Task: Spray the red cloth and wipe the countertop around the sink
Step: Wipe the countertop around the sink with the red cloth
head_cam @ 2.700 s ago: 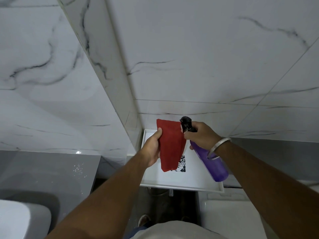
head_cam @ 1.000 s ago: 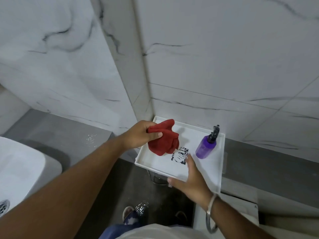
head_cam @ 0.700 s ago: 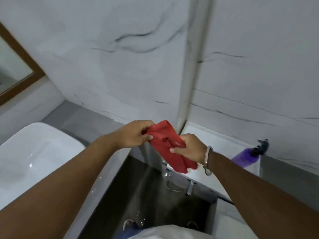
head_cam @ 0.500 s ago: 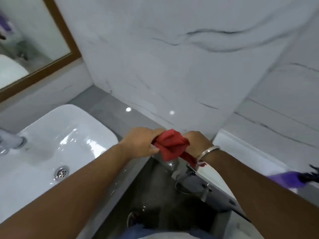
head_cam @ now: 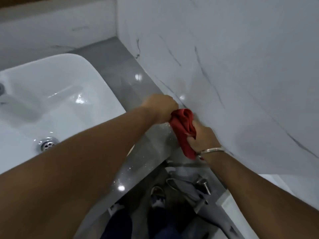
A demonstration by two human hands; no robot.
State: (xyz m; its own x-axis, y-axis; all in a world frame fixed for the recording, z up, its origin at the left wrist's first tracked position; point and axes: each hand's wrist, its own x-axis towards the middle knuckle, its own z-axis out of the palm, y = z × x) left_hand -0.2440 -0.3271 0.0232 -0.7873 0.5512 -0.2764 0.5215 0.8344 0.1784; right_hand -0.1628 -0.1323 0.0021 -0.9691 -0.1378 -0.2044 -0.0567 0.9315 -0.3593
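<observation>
We hold the red cloth (head_cam: 183,130) bunched between both hands over the grey tabletop (head_cam: 124,80), right of the sink (head_cam: 51,94).

Our left hand (head_cam: 159,108) is closed on the cloth's upper end, and our right hand (head_cam: 202,137), with a metal bangle (head_cam: 213,150) at the wrist, is clenched around its lower part, a tail of fabric hanging below the palm. The cloth sits close to the marbled wall (head_cam: 224,66); whether it touches the tabletop we cannot tell. Fine droplets speckle the tabletop beneath our hands. The sink's drain (head_cam: 47,144) shows beside our left forearm.
</observation>
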